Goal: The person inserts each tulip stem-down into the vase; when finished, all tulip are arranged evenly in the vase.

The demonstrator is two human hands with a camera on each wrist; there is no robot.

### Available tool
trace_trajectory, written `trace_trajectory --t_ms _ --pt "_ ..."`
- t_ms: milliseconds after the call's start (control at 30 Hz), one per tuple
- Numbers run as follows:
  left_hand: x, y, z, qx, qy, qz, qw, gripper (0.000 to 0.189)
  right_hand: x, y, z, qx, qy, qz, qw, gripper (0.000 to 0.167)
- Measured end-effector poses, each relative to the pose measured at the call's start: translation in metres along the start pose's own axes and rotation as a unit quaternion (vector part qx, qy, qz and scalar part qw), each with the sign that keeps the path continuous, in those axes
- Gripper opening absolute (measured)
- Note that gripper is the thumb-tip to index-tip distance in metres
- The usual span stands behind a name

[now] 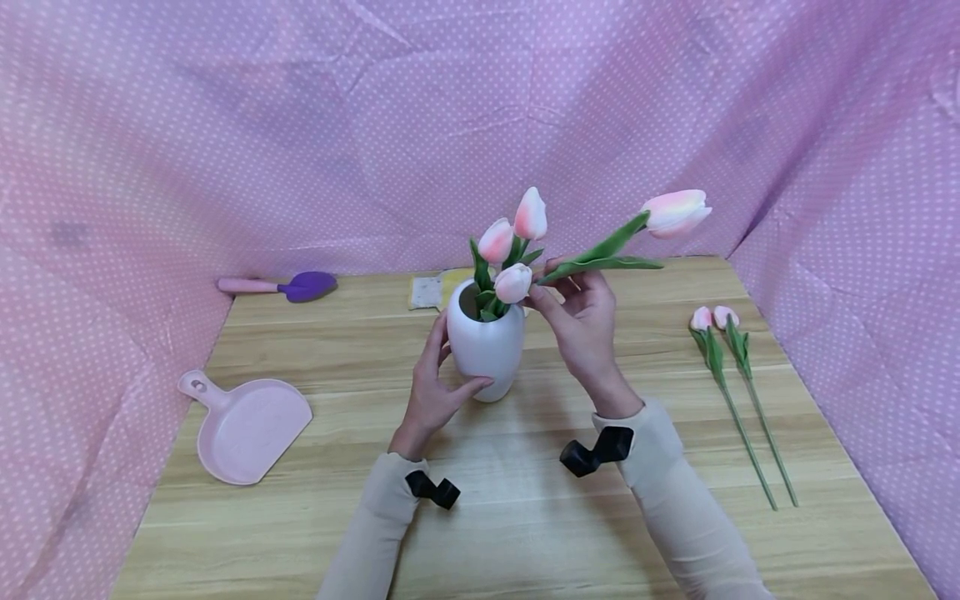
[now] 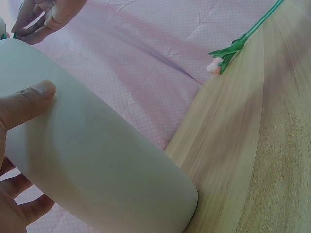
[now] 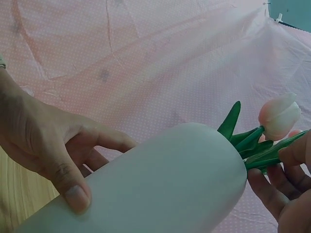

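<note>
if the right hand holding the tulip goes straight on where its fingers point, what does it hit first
Probably the lowest pink-and-white tulip bloom at the mouth of the white vase, judging by how the right hand points in the head view. Depth is unclear, so the vase's rim might come first.

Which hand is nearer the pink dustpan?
Left. The left hand holds the white vase, to the right of the pink dustpan; the right hand is farther right, past the vase, pinching a tulip.
</note>
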State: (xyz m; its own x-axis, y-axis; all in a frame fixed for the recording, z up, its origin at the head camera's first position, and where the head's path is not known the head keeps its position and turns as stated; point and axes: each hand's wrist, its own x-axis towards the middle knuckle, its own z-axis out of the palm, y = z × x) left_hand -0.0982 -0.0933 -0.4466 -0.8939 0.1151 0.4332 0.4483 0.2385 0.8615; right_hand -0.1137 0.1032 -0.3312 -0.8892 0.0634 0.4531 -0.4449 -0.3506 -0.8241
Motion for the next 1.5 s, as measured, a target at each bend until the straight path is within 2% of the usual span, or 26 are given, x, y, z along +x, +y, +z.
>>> trace_trajectory --t_ms 267,533,833,1000,1500 --pt "0.0 -0.001 0.0 0.0 -0.001 0.003 1.0 0.109 0.002 -0.006 -0.006 0.013 0.01 -0.008 0.9998 0.039" --pt "-0.001 0.0 0.0 0.0 0.0 0.007 1.0 0.109 0.006 -0.012 -0.007 0.031 0.044 -0.03 0.9981 0.033" --pt "-0.001 0.0 0.0 0.003 0.002 0.009 1.0 0.109 0.006 -0.011 0.0 0.019 0.028 -0.014 0.9993 0.048" --pt "-0.001 -0.001 0.0 0.001 0.0 0.01 0.9999 0.11 0.004 -0.005 0.001 0.018 0.03 -0.006 0.9994 0.049" --pt "0.0 -0.001 0.001 0.003 0.001 0.009 1.0 0.11 0.002 -0.004 0.0 0.013 0.027 -0.018 0.9994 0.058"
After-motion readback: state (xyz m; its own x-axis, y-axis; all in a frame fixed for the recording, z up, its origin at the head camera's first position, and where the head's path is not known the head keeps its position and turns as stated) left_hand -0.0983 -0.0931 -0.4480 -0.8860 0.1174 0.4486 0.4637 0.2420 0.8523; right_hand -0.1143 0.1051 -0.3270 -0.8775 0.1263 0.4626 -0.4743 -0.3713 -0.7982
